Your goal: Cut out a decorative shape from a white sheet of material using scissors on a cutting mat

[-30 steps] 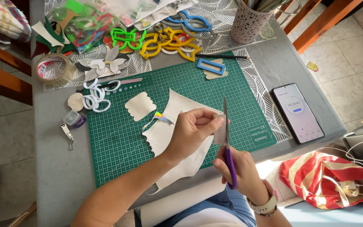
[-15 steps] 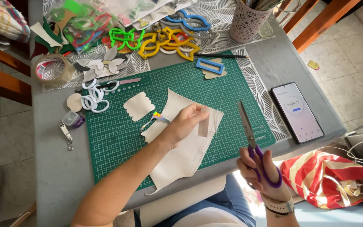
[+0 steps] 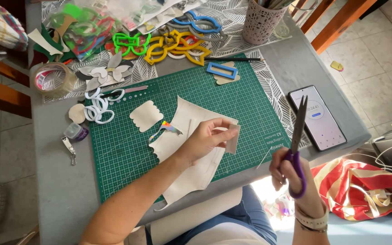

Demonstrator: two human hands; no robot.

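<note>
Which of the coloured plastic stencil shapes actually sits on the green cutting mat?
The blue rectangular frame, near the green cutting mat's top edge. The green, yellow and wavy blue shapes all lie beyond the mat, on the patterned cloth.

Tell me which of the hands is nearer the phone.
Right. The right hand, holding purple scissors, sits just below the phone; the left hand is farther off, over the green mat.
</note>
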